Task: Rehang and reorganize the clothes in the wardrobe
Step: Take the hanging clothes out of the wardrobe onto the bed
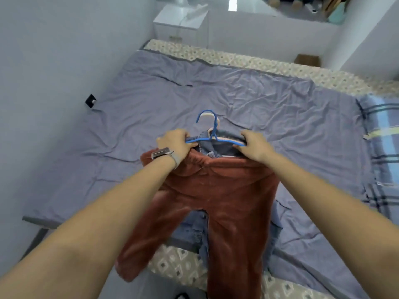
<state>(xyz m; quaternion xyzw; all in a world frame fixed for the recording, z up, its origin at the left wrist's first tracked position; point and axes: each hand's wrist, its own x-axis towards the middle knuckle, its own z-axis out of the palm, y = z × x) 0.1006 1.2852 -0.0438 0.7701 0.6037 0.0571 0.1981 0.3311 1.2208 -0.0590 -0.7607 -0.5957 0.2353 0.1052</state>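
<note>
Currently both hands hold garments on hangers above a wide bed covered in a crumpled grey-purple cotton sheet (248, 91); the sheet spreads beyond and to both sides of the fingers.

Step in hand, as judged: sorting or separating hung clothes laid out at the bed before they go back to the wardrobe, which is not in view.

Rust-brown soft plush trousers (218, 195) hang from just below the fingers toward the viewer, legs trailing off the bed edge. Fabric looks napped, velvety, limp. Under them lies a faded blue denim garment (195, 228), stiffer, with seams and a button visible; its collar shows between the two hands.

Thin blue wire-like hanger (212, 134) spans between the hands, hook rising just beyond them. A pale pink hanger (218, 123) sits directly behind it; hooks nearly overlap.

Left hand (176, 143): fingers curled round the blue hanger's left end. Right hand (253, 145): fingers curled over the right end, gripping hanger and denim collar together.

Next move probably calls for freeing one hanger from the other without the slippery plush sliding off.
</note>
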